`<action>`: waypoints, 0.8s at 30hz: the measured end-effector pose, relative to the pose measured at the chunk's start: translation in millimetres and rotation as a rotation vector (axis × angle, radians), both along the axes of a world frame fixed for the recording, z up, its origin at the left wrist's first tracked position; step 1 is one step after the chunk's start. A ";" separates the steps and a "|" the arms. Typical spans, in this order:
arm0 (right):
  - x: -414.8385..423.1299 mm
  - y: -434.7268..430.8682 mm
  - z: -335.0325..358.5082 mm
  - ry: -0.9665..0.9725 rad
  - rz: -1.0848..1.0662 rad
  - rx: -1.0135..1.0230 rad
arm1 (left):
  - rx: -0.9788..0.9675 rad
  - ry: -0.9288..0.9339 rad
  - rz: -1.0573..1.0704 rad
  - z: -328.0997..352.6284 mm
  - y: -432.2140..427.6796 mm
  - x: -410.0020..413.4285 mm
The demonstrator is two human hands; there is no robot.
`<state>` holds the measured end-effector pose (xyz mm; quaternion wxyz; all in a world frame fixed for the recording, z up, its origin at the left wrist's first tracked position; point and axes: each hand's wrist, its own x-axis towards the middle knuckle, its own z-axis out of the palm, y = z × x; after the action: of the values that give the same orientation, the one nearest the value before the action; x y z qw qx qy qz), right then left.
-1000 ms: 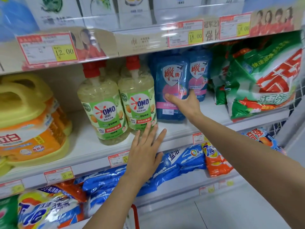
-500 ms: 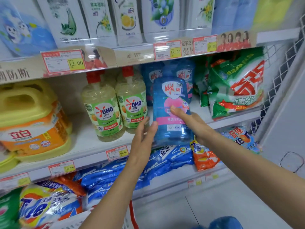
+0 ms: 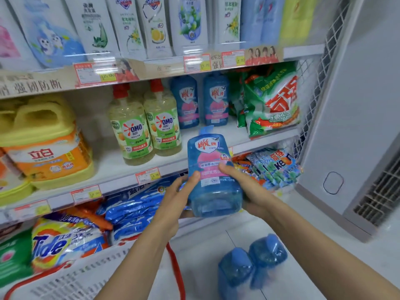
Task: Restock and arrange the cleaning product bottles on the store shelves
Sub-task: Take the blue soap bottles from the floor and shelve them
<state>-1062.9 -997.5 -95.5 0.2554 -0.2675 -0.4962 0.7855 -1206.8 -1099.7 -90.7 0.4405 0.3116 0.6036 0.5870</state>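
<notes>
I hold a blue detergent bottle [image 3: 211, 169] with a pink label in front of the middle shelf [image 3: 121, 167], below its edge. My left hand [image 3: 176, 198] grips its left side and my right hand [image 3: 244, 187] grips its right side and base. Two matching blue bottles [image 3: 199, 100] stand at the back of that shelf. Two more blue bottles [image 3: 251, 265] stand on the floor below my arms. Two OMO bottles [image 3: 145, 126] with red caps stand to the left on the shelf.
Green detergent bags [image 3: 270, 100] fill the shelf's right end, a yellow-orange jug [image 3: 45, 144] its left. Bagged powders [image 3: 65, 237] lie on the lower shelf. A white basket with red handle [image 3: 82, 278] sits low left. A white cabinet [image 3: 355, 105] stands on the right.
Both hands have pulled the blue bottle off the shelf and lowered it towards me. The view has pulled back, showing two blue bottles on the floor.
</notes>
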 end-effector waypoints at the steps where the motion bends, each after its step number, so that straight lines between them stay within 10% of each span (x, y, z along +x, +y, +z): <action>1: 2.9 -4.9 6.4 0.011 -0.008 -0.020 | -0.024 -0.012 -0.027 4.0 -2.8 0.5; 8: 15.8 -21.9 10.0 0.051 -0.069 -0.065 | -0.116 -0.016 -0.143 17.7 -14.8 3.0; 18: 12.7 -32.4 -5.0 -0.042 -0.222 0.509 | 0.150 0.168 -0.096 5.1 -15.0 20.1; 24: 1.6 -4.5 -3.1 -0.017 -0.268 0.234 | 0.181 0.106 -0.162 -17.8 -13.5 0.5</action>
<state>-1061.3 -1002.0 -98.6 0.3830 -0.3064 -0.5462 0.6790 -1206.3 -1113.2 -108.6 0.4239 0.4286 0.5433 0.5843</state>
